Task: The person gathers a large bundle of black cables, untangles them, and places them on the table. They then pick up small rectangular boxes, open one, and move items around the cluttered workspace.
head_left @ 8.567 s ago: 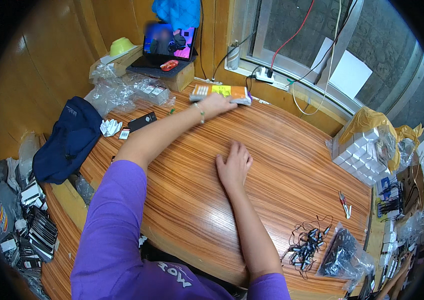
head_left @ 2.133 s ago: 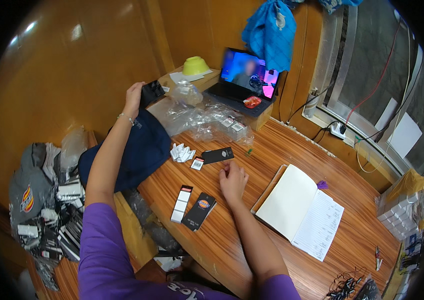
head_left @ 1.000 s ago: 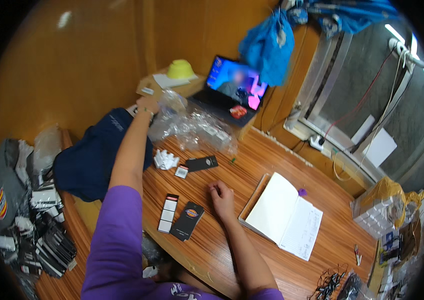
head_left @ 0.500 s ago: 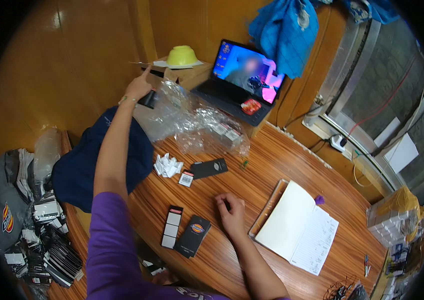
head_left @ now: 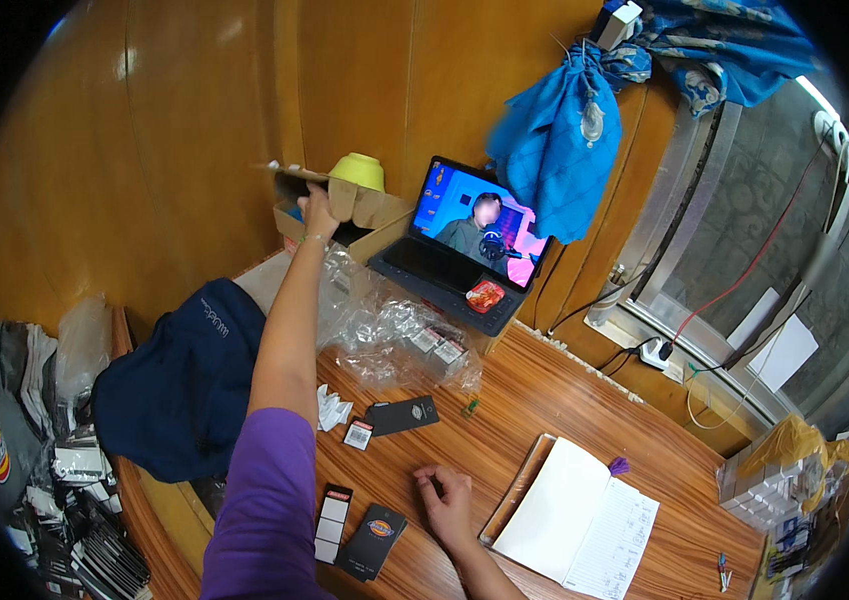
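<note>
At the far left of the table, my left hand (head_left: 317, 212) is at the front of a cardboard box (head_left: 381, 238). Its fingers are closed on the raised flap (head_left: 343, 200), partly hiding the inside. A yellow bowl (head_left: 359, 172) stands behind that flap. My right hand (head_left: 447, 497) rests on the wooden table with loosely bent fingers, a gap beside the thumb and nothing held. Left of it lie black hang tags (head_left: 373, 540) and a tag with white panels (head_left: 333, 522). Farther back are another black tag (head_left: 403, 414), a small barcode label (head_left: 359, 433) and crumpled white paper (head_left: 333, 408).
Clear plastic bags (head_left: 370, 320) lie before the box. A laptop (head_left: 445, 275) carries a red packet (head_left: 485, 296). An open notebook (head_left: 585, 520) is at the right, a navy cloth bag (head_left: 180, 380) at the left. Piled tags (head_left: 110, 560) fill the lower left corner.
My left hand has gone from pointing above the box to its flap, which now stands raised. The view has shifted, so the table sits lower. My right hand stays on the table.
</note>
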The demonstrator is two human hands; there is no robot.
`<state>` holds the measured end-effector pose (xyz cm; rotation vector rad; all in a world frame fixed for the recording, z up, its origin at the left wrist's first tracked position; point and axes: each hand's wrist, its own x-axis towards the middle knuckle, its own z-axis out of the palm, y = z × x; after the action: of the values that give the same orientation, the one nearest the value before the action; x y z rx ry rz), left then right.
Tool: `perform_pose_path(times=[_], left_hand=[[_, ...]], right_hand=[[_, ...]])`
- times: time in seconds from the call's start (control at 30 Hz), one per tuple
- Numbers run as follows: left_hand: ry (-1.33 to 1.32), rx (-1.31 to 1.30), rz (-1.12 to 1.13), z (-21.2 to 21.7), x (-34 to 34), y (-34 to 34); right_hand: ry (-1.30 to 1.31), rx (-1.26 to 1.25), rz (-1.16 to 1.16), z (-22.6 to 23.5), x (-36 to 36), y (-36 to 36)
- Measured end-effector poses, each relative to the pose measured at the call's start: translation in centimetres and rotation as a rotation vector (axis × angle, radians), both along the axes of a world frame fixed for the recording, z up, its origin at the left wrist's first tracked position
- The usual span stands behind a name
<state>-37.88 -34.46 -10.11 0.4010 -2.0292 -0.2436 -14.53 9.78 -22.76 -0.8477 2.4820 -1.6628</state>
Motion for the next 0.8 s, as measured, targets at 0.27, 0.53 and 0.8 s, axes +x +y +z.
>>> perform_pose_path(times=[0.27,0.53,0.8], left_hand=[[-0.083,0.773,-0.322,-6.4,-0.3,-3.4],[0.134,1.082,-0.450,-8.4,0.1,-6.5],[-0.210,0.542,-0.366,-8.6,-4.5,-8.9]], right_hand=[[0.026,0.011,-0.009,0.6,0.1,0.0],[0.017,-0.009,0.030,0.5,0.4,-0.2],[0.044,0.025,0.057,0.1,-0.1,0.2]])
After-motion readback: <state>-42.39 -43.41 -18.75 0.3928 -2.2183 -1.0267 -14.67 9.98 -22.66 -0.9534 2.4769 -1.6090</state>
